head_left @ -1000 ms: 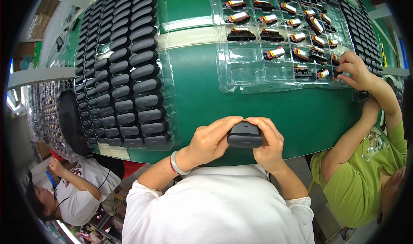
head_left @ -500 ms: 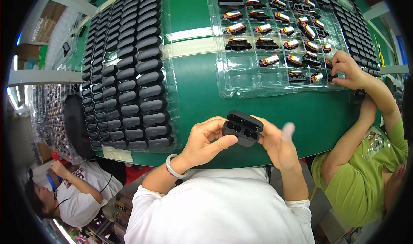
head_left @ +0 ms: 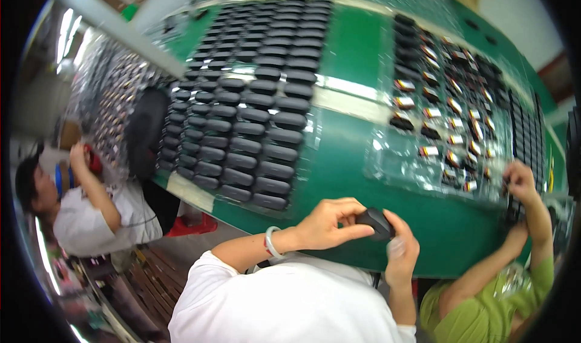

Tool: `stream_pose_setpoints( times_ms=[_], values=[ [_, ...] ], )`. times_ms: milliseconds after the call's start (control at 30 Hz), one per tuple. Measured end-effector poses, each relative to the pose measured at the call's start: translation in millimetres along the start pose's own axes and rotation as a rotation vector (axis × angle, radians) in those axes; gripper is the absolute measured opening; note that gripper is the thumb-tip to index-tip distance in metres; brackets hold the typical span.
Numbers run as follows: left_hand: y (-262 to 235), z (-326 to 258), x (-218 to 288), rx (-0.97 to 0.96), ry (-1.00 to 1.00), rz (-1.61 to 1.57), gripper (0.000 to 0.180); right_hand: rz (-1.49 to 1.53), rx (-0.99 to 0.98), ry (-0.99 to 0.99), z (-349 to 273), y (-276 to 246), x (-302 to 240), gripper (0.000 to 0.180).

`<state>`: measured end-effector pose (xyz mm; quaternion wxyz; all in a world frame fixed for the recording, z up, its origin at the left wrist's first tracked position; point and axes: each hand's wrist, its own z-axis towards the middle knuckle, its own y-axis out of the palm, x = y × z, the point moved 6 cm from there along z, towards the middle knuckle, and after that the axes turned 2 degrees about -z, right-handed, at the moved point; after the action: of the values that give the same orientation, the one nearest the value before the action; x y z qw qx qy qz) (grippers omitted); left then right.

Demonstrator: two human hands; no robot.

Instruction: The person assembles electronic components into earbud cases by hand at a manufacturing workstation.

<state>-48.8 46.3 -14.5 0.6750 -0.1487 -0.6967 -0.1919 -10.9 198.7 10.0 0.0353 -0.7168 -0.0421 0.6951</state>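
Holding a small black case at the table edge: slip risk

A small black case was held between both hands just over the near edge of the green table. The left hand was curled narrow, thumb and fingers pinched on the case's left end. The right hand was cupped under and behind it; its fingers were blurred, so how tightly it was closed couldn't be told.

Risk, as judged: the grip was by fingertips only, w/ the case partly past the table edge, so a slip could have dropped it to the floor or into the lap. Cause would be the loose right-side support plus hand motion (blur). If the case was a hinged two-part item, it could also have been snapped shut crooked or pinched on a fingertip. A co-worker's hand was busy at the clear tray of small parts to the right, well apart from the case, so no clash was expected there.

Vs. the earlier frames: the case had been seen open half a sec before, w/ the right palm spread wide; at this moment it looked closed and the right hand was drawn in against it. The view had also been swung left, so the rows of black cases sat nearer the centre.
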Motion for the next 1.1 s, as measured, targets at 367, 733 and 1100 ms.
stream_pose_setpoints(
  times_ms=[367, 733, 1100],
  values=[
    [-58.7, -8.3, 65.8, -0.297, 0.341, 0.584, 0.048, -0.459, -0.315, -0.354, 18.5, 58.3, -18.2, 0.058],
    [-336.6, 68.3, 81.7, 0.11, 0.197, 1.319, 0.037, -0.497, -0.629, -0.103, 40.6, 104.2, -19.6, 0.027],
    [-337.9, 80.5, 60.6, -0.162, 0.018, 1.266, 0.034, -0.828, -0.533, -0.922, 245.7, 212.0, -88.4, 0.032]
  ],
)
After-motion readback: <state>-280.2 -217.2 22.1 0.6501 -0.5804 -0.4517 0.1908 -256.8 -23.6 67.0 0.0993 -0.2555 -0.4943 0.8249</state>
